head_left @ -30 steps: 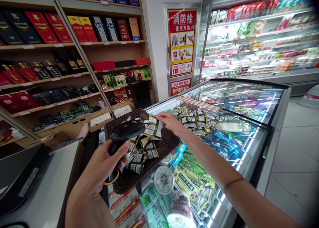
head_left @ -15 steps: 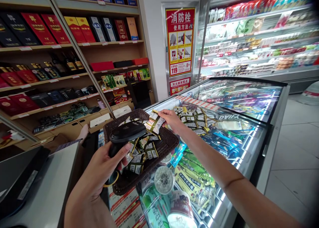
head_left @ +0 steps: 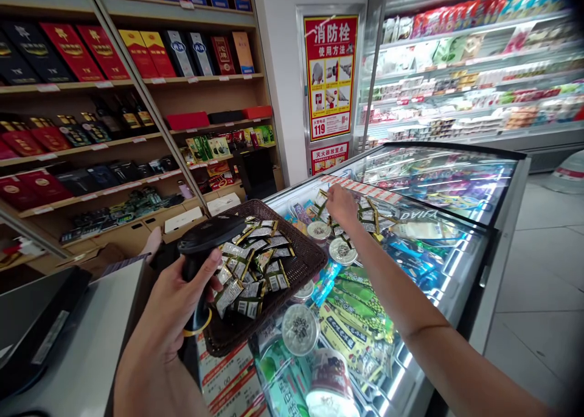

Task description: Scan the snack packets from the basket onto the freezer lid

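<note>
Taking the clock from the basket's middle, the long glass-topped freezer with a silver frame (head_left: 504, 247) gives you a flat, bright surface, probably why loose goods are spread there. The dark brown rectangular woven basket (head_left: 301, 265) sits across its near edge, seemingly supported from below, since neither hand carries it. At 9 o'clock your left hand (head_left: 171, 298) wraps closed around the grip of the black plastic handheld scanner (head_left: 212, 233), thumb along the side, its head jutting over the basket's rim. Your right hand (head_left: 343, 205) is at 2 o'clock, fingers bunched low among the small olive-and-silver foil packets on the glass (head_left: 367, 213); the fingertips are hidden, so I can't tell whether they grip one. More olive-and-silver packets in the basket (head_left: 264, 259) lie heaped, the weave walls keeping them together.

Around you, tall wooden shelving (head_left: 230, 96) fills 11 o'clock, and a pale grey counter (head_left: 86, 338) closes off 8 o'clock. A red framed poster (head_left: 330, 76) hangs at 1 o'clock. Nearest to obstructing are the scanner head, covering the basket's left rim, and your right hand, masking part of the loose pile
</note>
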`<state>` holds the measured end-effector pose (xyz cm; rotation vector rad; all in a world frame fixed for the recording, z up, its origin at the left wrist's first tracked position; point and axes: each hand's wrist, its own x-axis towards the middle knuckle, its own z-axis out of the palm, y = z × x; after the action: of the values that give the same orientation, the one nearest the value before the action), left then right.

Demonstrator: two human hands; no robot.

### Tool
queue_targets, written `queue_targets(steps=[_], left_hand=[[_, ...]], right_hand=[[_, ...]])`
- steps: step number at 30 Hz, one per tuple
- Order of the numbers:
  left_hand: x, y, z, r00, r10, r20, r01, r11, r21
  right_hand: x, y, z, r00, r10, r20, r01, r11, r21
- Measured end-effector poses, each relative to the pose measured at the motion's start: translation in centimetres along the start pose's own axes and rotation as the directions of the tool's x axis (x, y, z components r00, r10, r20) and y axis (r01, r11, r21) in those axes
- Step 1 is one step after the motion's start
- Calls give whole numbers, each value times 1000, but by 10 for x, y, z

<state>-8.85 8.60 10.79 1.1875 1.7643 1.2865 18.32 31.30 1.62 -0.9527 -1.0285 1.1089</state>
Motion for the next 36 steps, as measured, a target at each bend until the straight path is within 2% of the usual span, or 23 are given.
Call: queue_targets(steps=[2,3,5,7,9,10,13,15,16,17,18,20,22,24,26,27,29,36], left_hand=[[1,0,-1,1000,6,-26,-6,1000,-22],[1,-1,-1,999,8,-36,-9,1000,-27],[0,0,-1,999,15,-47,-16,999,-31],[-1,1,0,998,13,-54,-15,999,-33],[-2,1,1,998,9,-63,-11,999,-33],[-2,2,2,998,7,-67,-10,999,-33],[-1,1,2,998,10,-64,-12,1000,-29],[-1,0,2,998,14,-54,-16,999,-32],[-1,0,2,999,16,-49,-17,999,-34],[-1,-1,2,999,15,-42,-17,999,-37],[-1,-1,2,999,14,-34,-16,999,-42],[-1,-1,2,1000,11,-21,-12,999,-47],[-1,-1,2,1000,16,-22,-17,999,-44],[0,-1,2,999,26,-35,-27,999,-41],[0,0,3,999,34,-39,-36,998,-52],[0,0,3,999,33,-35,-35,998,-60],[-1,0,3,999,33,-21,-35,997,-71],[1,-2,0,1000,-5,20,5,1000,1]], right_hand=[[-6,-1,3,984,-162,-78,144,970,-194],[-12,-1,10,967,-243,-74,206,921,-331],[-30,1,30,965,-244,98,260,838,-480],[-54,4,55,928,-151,341,328,768,-550],[-81,8,78,805,-7,593,416,719,-556],[-95,10,87,747,51,663,451,695,-560],[-126,18,103,588,168,791,563,617,-550],[-134,21,106,500,195,844,632,583,-510],[-133,20,104,472,188,861,651,585,-484],[-131,19,102,465,172,869,647,604,-465],[-126,16,99,475,154,866,617,644,-453],[-114,8,91,543,151,826,464,765,-446],[-101,0,84,655,185,732,220,880,-420],[-92,-4,81,772,185,609,22,949,-316],[-87,-4,82,865,145,481,-51,978,-203],[-87,-3,83,892,124,434,-57,985,-164],[-88,0,86,916,92,390,-49,992,-120],[-91,6,89,930,-21,368,25,1000,-7]])
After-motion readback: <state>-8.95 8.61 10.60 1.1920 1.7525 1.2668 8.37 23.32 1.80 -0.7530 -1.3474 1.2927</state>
